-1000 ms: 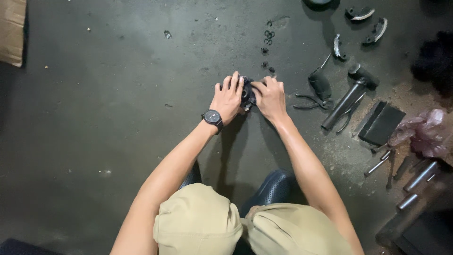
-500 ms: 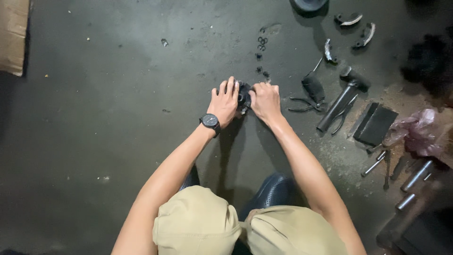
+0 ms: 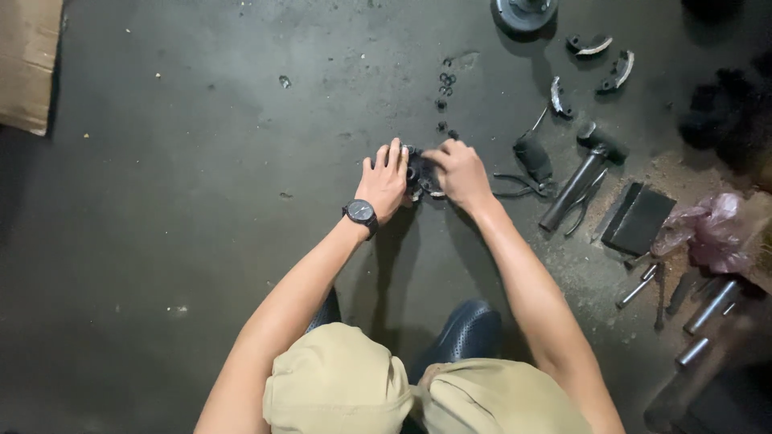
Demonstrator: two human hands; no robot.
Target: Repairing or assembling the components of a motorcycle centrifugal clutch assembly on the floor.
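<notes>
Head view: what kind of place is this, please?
Probably a repair workshop floor: stained dark concrete floor, a hammer and pliers lying loose, and both hands on a small dark mechanical part.

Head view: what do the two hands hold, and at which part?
Left hand and right hand grip a small dark metal part by its opposite sides.

A: How many curved metal shoe pieces lie on the floor?
B: Three: one (image 3: pixel 593 46), a second (image 3: pixel 619 71), a third (image 3: pixel 556 95).
A: And the hands?
B: Two, the left hand (image 3: pixel 383 182) and the right hand (image 3: pixel 456 171), with one black round wristwatch (image 3: pixel 361 213).
A: Other things?
B: One flat black rectangular block (image 3: pixel 639 219), one crumpled pink plastic bag (image 3: pixel 706 233), one brown cardboard sheet (image 3: pixel 29 60).
</notes>
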